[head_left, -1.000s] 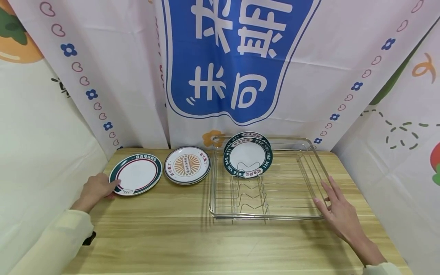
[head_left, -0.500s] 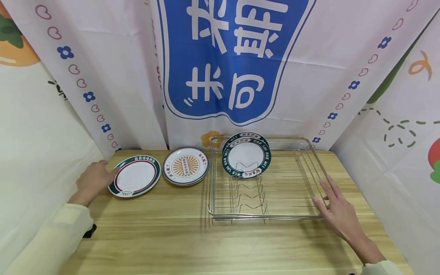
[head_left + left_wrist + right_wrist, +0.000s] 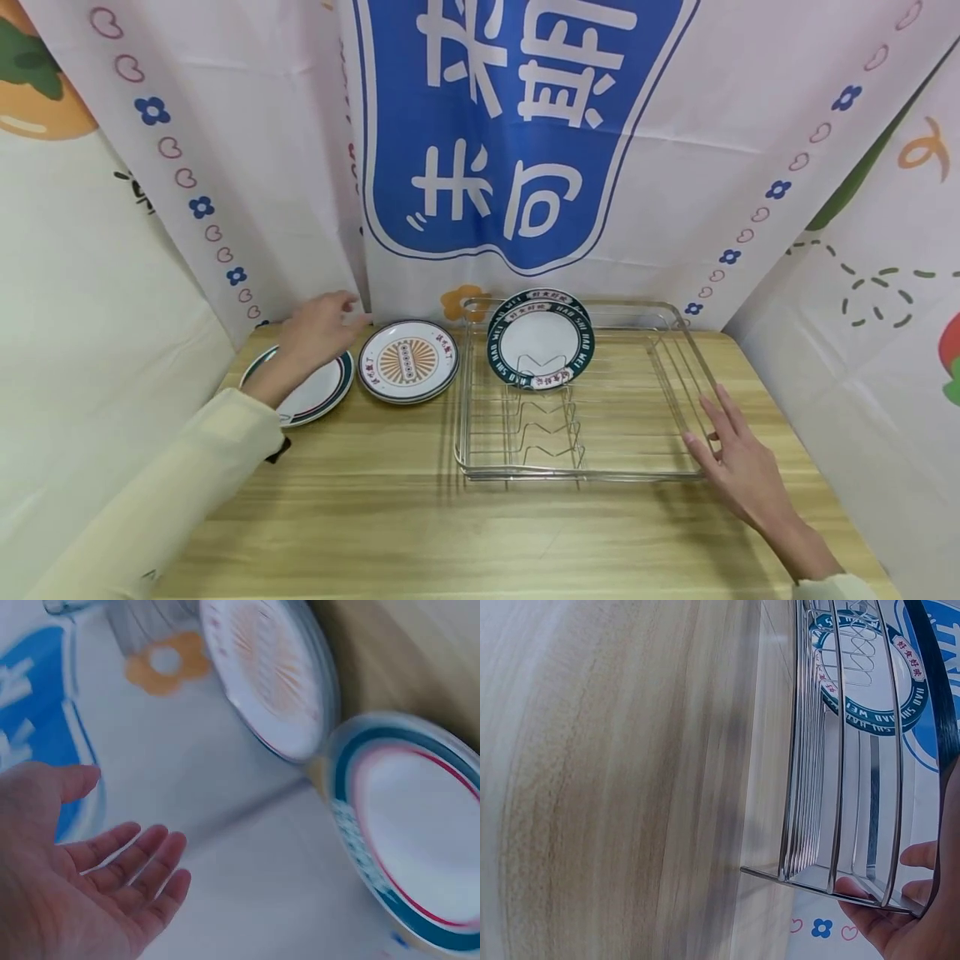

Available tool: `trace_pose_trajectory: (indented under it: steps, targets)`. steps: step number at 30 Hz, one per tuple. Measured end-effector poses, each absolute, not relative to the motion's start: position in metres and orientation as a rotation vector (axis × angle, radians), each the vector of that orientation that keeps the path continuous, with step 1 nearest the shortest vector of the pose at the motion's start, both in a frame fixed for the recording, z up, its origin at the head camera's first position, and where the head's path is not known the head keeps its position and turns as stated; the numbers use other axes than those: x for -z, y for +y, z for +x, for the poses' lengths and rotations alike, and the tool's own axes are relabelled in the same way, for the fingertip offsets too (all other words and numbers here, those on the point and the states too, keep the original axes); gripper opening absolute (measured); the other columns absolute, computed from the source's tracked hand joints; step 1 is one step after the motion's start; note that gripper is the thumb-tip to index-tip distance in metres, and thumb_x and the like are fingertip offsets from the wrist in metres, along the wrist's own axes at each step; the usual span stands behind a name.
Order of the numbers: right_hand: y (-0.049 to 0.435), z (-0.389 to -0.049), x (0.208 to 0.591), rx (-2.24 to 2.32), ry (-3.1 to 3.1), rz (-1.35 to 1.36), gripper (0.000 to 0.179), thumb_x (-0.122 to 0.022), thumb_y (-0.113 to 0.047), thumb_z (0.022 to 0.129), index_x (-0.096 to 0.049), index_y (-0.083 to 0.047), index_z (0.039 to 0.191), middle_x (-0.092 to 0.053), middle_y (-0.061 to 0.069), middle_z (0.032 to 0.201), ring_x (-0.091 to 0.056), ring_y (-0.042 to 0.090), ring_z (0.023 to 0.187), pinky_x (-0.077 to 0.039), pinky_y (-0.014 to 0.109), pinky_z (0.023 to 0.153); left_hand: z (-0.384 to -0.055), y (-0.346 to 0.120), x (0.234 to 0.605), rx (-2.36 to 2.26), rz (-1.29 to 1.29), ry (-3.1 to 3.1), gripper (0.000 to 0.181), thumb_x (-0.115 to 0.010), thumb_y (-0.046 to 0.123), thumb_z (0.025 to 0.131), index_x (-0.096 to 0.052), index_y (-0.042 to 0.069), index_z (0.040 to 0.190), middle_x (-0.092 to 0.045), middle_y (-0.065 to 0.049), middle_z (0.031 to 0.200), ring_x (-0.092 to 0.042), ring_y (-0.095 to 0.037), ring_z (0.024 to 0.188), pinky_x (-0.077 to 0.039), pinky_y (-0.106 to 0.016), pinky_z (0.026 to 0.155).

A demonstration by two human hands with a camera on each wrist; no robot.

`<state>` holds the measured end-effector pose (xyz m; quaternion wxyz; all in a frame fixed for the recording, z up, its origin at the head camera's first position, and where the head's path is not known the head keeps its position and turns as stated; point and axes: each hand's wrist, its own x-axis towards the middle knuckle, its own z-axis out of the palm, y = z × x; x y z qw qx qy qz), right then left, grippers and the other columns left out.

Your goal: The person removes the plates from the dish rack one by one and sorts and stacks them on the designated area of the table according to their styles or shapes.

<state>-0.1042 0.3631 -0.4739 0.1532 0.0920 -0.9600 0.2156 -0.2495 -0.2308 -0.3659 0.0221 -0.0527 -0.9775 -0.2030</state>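
Observation:
My left hand (image 3: 311,333) hovers over the far part of a white plate (image 3: 326,389) with a dark green rim and red ring, partly covering it in the head view. Its fingers are loosely bent and hold nothing, as the left wrist view shows. Just right of that hand lies a small stack of white plates (image 3: 408,363) with an orange sunburst print. My right hand (image 3: 746,475) holds the right side of a wire dish rack (image 3: 600,474), thumb and fingers on its rim. Two green-rimmed plates (image 3: 538,346) stand tilted at the rack's back left.
The wooden table (image 3: 420,542) carries everything and extends in front of the rack. A printed cloth (image 3: 300,167) hangs right behind the plates and rack, with more cloth at both sides. Wire dividers (image 3: 547,425) rise in the rack's left half.
My left hand has left the left edge of the red-ringed plate and moved right and farther back over it. The plates and rack stay put, and my right hand stays at the rack.

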Motion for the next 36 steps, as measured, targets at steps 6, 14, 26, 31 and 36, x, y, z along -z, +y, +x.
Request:
trace_pose_trajectory:
  steps: [6,14,26,31,36]
  targets:
    - [0.363,-0.103,0.475,-0.613,-2.754,0.258,0.063,-0.061,-0.031,0.106,-0.044,0.003,0.156,-0.026,0.025,0.170,-0.075,0.034,0.083,-0.053,0.058,0.065,-0.258,-0.168,0.358,0.640,-0.463,-2.992,0.043,-0.069,0.035,0.103,-0.069,0.002,0.130,-0.073,-0.020,0.125,-0.070,-0.036,0.112,-0.057,-0.052,0.095]
    - [0.364,-0.103,0.473,-0.606,-2.753,0.264,0.063,-0.061,-0.031,0.106,-0.043,0.003,0.156,-0.026,0.026,0.170,-0.075,0.035,0.082,-0.053,0.060,0.065,-0.268,-0.096,0.357,0.600,-0.696,-2.923,0.037,-0.078,0.030,0.098,-0.072,0.006,0.126,-0.076,-0.011,0.117,-0.073,-0.026,0.102,-0.060,-0.041,0.087]
    - [0.364,-0.101,0.477,-0.604,-2.754,0.258,0.063,-0.062,-0.031,0.105,-0.044,0.003,0.155,-0.027,0.026,0.170,-0.074,0.035,0.082,-0.053,0.056,0.062,-0.286,-0.043,0.369,0.628,-0.831,-2.958,0.027,-0.074,0.026,0.102,-0.076,0.008,0.122,-0.078,-0.006,0.110,-0.073,-0.021,0.097,-0.059,-0.038,0.083]
    - [0.364,-0.102,0.478,-0.604,-2.750,0.268,0.063,-0.062,-0.030,0.105,-0.043,0.003,0.156,-0.026,0.026,0.169,-0.074,0.036,0.082,-0.053,0.056,0.062,-0.298,-0.035,0.374,0.688,-0.915,-2.984,0.022,-0.068,0.020,0.105,-0.065,0.009,0.086,-0.059,-0.001,0.074,-0.054,-0.016,0.066,-0.040,-0.029,0.061]
    - [0.363,-0.104,0.477,-0.606,-2.748,0.278,0.063,-0.061,-0.030,0.106,-0.043,0.003,0.156,-0.026,0.027,0.169,-0.074,0.036,0.082,-0.053,0.056,0.062,-0.307,-0.032,0.375,0.676,-0.952,-3.064,0.024,-0.065,0.022,0.107,-0.065,0.004,0.091,-0.052,-0.004,0.073,-0.047,-0.016,0.063,-0.038,-0.030,0.063]
